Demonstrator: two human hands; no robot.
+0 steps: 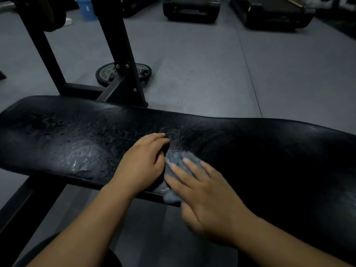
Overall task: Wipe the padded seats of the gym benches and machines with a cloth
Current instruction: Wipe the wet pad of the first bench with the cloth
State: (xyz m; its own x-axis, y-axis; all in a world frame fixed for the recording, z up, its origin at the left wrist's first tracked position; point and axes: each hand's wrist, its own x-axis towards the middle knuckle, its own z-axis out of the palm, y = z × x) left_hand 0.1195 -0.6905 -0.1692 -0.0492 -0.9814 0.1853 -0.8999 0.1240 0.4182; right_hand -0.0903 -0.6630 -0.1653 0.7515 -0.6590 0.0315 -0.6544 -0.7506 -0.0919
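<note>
A long black padded bench seat point(77, 139) runs across the view, its leather cracked and shiny with damp patches on the left half. A grey-blue cloth point(178, 160) lies on the pad near its front edge, part of it hanging over the edge. My right hand point(204, 191) lies flat on the cloth with straight spread fingers, blurred by motion. My left hand point(144, 162) rests on the pad just left of the cloth, fingers curled loosely; I cannot tell whether they touch the cloth's edge.
A black steel rack frame point(123, 54) rises behind the bench, with a weight plate point(107, 73) flat on the grey floor at its foot. A blue bucket point(86, 8) stands far back left. Dark machines point(190, 8) line the back.
</note>
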